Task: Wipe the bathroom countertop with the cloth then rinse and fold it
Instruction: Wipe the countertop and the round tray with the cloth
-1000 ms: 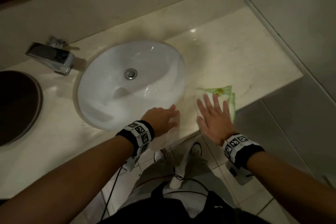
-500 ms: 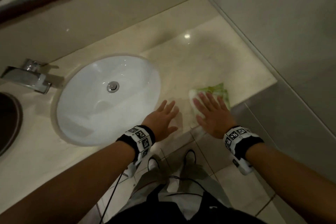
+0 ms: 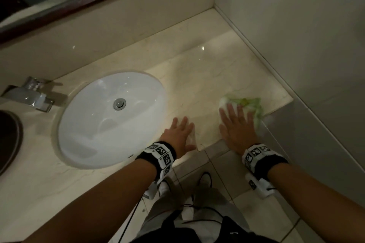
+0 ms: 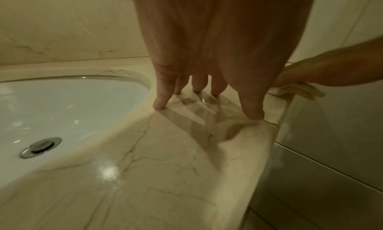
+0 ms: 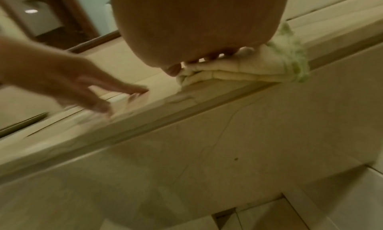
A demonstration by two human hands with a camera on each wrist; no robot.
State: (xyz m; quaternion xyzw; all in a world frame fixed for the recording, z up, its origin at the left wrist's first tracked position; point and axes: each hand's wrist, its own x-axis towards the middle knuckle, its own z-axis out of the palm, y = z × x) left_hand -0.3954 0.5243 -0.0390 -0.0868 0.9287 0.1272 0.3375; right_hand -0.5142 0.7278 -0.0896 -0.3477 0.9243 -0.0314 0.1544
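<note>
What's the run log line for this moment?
phase: wiping | right hand: flat on cloth at countertop front edge | left hand: flat on countertop | sink: untouched

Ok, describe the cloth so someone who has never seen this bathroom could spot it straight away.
Start at the white oval sink set in the beige marble countertop, then go to the counter's right end by the tiled wall. At the front edge there, the cloth lies bunched under the flat right hand. It is the only soft thing on the counter: white with pale green markings.
</note>
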